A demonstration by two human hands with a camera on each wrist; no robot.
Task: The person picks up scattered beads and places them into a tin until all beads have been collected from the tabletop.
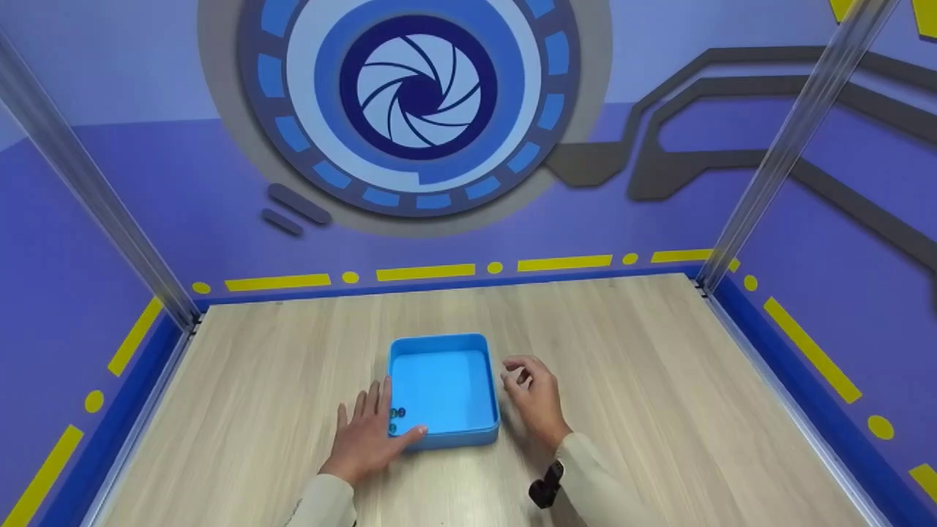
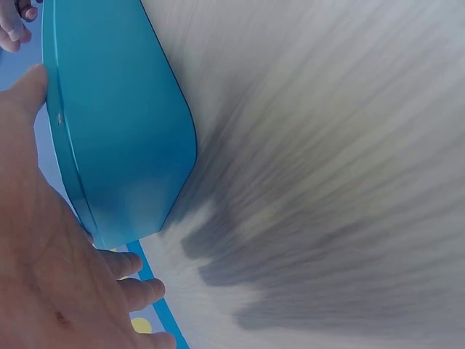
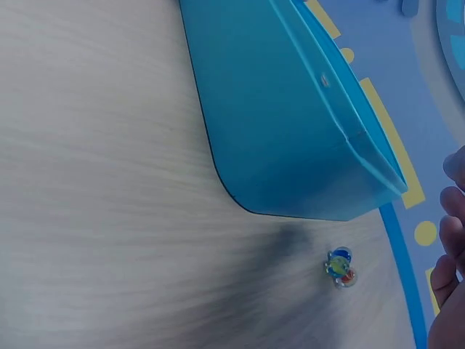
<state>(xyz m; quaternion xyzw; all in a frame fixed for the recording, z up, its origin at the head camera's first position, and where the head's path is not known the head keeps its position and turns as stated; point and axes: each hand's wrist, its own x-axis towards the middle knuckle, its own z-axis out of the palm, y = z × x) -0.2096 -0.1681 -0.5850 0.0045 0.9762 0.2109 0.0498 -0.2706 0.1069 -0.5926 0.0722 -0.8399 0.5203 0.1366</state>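
Observation:
A square blue tin lies open side up on the table, with three small dark marbles in its near left corner. My left hand rests against that corner, fingers spread and straight along the left side, thumb over the front rim. To the right of the tin is my right hand, its fingers loosely bent and a gap showing between thumb and forefinger. In the right wrist view, a small cluster of clear marbles with coloured insides appears on the tabletop beside the tin, apart from the visible fingertips.
The pale wood-grain table is bordered by blue panels with yellow dashes at the back and both sides. Metal posts stand at the two back corners. A black device is strapped to the right wrist.

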